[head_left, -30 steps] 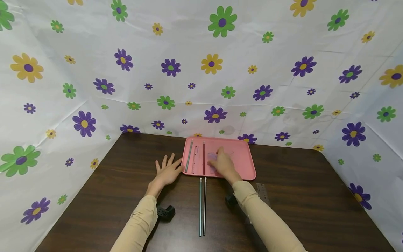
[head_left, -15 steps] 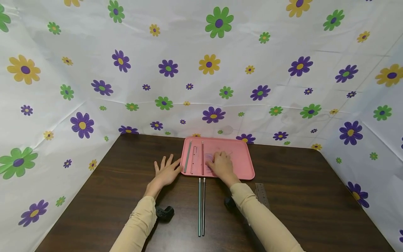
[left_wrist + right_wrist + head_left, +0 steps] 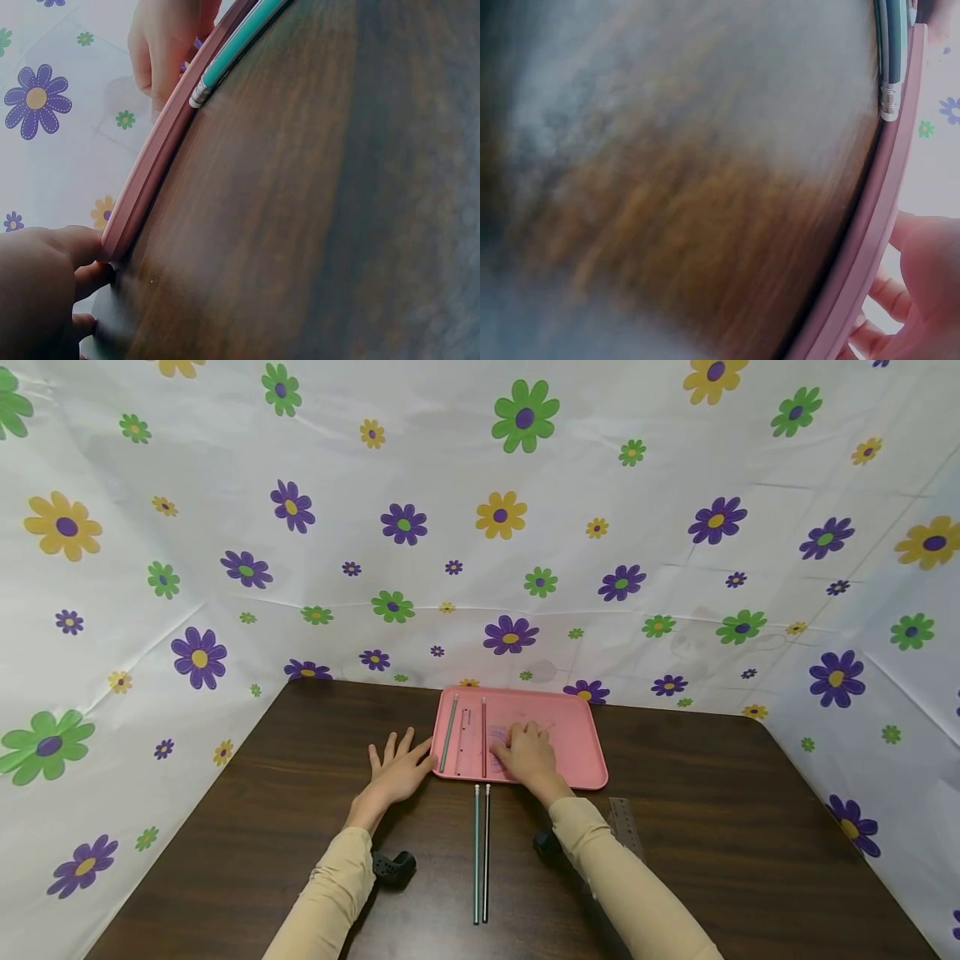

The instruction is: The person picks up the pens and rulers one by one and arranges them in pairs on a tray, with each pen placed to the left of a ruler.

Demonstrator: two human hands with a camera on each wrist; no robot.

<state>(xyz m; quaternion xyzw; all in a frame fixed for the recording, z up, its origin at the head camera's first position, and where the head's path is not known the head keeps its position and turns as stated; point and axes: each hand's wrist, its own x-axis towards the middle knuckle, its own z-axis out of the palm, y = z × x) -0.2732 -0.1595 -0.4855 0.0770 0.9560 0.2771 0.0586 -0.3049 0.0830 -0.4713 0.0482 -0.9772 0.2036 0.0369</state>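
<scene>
In the head view a pink tray lies at the back of the table. In it, left to right, are a green pencil, a clear ruler and a red pencil. Beside these lies a clear flat piece with purple markings, partly covered by my right hand. The thumb and bent fingers of that hand reach down at the piece; I cannot tell whether they grip it. My left hand is spread on the table, its thumb against the tray's left edge.
A teal pencil and a dark pencil lie parallel in front of the tray, eraser ends toward it. A metal ruler is partly hidden by the right sleeve. The flowered cloth stands behind the table.
My right hand's fingers have bent down onto the clear piece, where the index finger stood out a second ago. The left hand has kept its place at the tray's edge.
</scene>
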